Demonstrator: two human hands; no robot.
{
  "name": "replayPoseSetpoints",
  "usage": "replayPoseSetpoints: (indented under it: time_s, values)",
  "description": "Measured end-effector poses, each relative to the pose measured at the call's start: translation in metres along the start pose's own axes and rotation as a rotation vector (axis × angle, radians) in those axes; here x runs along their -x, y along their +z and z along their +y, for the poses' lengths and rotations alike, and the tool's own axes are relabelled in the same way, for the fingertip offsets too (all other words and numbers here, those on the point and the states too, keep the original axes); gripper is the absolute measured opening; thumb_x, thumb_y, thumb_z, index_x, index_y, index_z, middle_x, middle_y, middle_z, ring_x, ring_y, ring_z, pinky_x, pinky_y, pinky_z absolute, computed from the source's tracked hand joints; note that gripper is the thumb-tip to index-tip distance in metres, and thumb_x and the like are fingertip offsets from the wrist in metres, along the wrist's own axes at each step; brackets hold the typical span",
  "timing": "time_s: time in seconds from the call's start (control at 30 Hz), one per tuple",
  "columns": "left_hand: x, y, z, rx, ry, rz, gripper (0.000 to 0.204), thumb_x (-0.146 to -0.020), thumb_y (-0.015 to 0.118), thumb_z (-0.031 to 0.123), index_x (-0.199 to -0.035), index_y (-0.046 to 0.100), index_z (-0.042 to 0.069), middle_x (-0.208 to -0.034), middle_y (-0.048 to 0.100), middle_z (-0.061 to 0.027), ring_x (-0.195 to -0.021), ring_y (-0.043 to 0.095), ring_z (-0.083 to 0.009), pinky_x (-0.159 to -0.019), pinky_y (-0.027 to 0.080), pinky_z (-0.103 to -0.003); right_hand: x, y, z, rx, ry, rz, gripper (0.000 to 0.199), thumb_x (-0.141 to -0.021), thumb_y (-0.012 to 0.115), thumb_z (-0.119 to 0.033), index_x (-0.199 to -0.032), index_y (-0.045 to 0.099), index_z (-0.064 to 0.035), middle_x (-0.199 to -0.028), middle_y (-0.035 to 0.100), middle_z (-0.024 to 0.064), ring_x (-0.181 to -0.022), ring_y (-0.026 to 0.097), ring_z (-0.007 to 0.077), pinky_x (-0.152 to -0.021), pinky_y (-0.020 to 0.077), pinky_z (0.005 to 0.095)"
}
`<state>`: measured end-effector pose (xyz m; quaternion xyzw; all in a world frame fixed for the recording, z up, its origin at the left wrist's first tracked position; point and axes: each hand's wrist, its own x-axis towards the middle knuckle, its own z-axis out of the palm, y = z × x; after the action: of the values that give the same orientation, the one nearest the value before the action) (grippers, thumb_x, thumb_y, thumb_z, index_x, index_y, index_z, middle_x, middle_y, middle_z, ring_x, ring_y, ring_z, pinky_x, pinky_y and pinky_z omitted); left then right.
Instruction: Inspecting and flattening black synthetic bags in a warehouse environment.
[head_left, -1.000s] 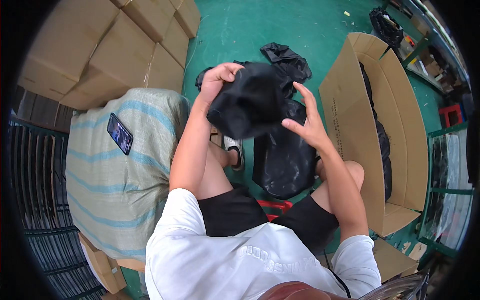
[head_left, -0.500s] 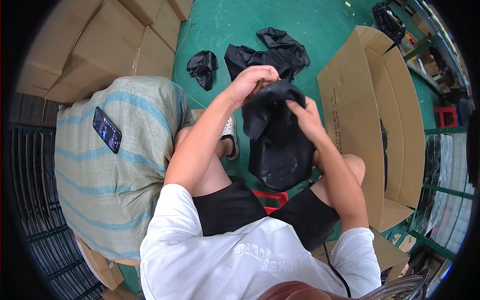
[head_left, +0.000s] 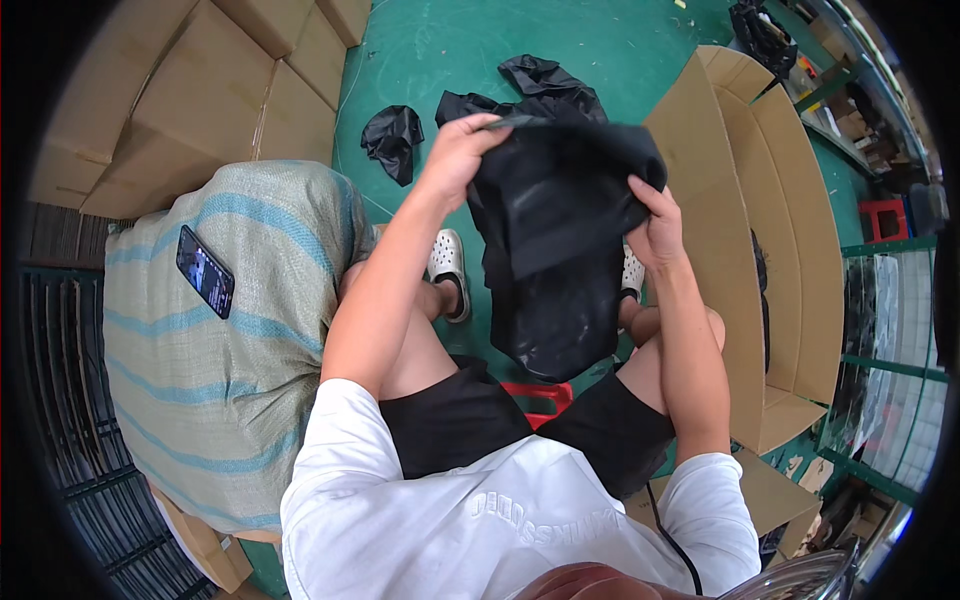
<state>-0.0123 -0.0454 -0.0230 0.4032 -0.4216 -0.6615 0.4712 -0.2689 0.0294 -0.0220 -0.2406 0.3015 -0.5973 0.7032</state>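
A black, slightly shiny bag (head_left: 560,300), which looks like soft coated sheeting, hangs between my knees with its wide upper part folded over. My left hand (head_left: 458,155) is closed on the upper left corner, fingertips pinching the edge. On the other side, my right hand (head_left: 655,222) grips the folded part near its right edge, thumb on top. Between the two hands the top edge is stretched and a little blurred. The bag's lower end is rounded and hangs loose above the floor.
Crumpled black pieces (head_left: 550,85) and a smaller black piece (head_left: 393,140) lie on the green floor. A striped woven sack (head_left: 230,370) with a phone (head_left: 205,272) on it stands left. An open carton (head_left: 710,180) stands right; stacked cartons (head_left: 200,90) rise far left.
My hands have moved apart, and the bunched top of the bag is now spread wide between them. The right hand has shifted to the right, the left slightly left.
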Motion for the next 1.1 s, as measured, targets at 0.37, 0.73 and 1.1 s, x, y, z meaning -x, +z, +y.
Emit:
replayPoseSetpoints:
  time_s: [0.37, 0.73, 1.1]
  values:
    - [0.005, -0.006, 0.011, 0.072, 0.011, -0.009, 0.018, -0.096, 0.059, 0.017, -0.095, 0.068, 0.002, -0.087, 0.070, -0.0028, -0.072, 0.064, -0.0082, -0.068, 0.051, -0.023, 0.006, 0.000, -0.004, 0.680, -0.173, -0.058, 0.020, -0.085, 0.072, -0.011, -0.098, 0.059, -0.0024, -0.087, 0.066, 0.0012, -0.080, 0.060, 0.0076, -0.074, 0.0462, 0.0220]
    - [0.023, -0.024, 0.037, 0.403, -0.150, -0.261, 0.036, -0.099, 0.054, 0.030, -0.098, 0.068, -0.003, -0.087, 0.071, -0.0113, -0.071, 0.069, -0.0164, -0.069, 0.057, -0.028, 0.006, -0.016, -0.019, 0.052, 0.121, -0.230, 0.037, -0.091, 0.059, -0.013, -0.121, 0.056, 0.0079, -0.117, 0.065, 0.0165, -0.103, 0.065, 0.0228, -0.095, 0.0491, 0.0344]
    - [0.025, -0.022, 0.023, 0.482, -0.105, -0.515, 0.049, -0.091, 0.065, 0.030, -0.126, 0.054, -0.002, -0.119, 0.064, -0.0115, -0.108, 0.063, -0.0195, -0.094, 0.051, -0.033, 0.010, -0.016, -0.022, -0.174, 0.118, -0.313, 0.041, -0.088, 0.053, -0.007, -0.126, 0.051, 0.0087, -0.120, 0.063, 0.0206, -0.111, 0.062, 0.0303, -0.099, 0.0485, 0.0413]
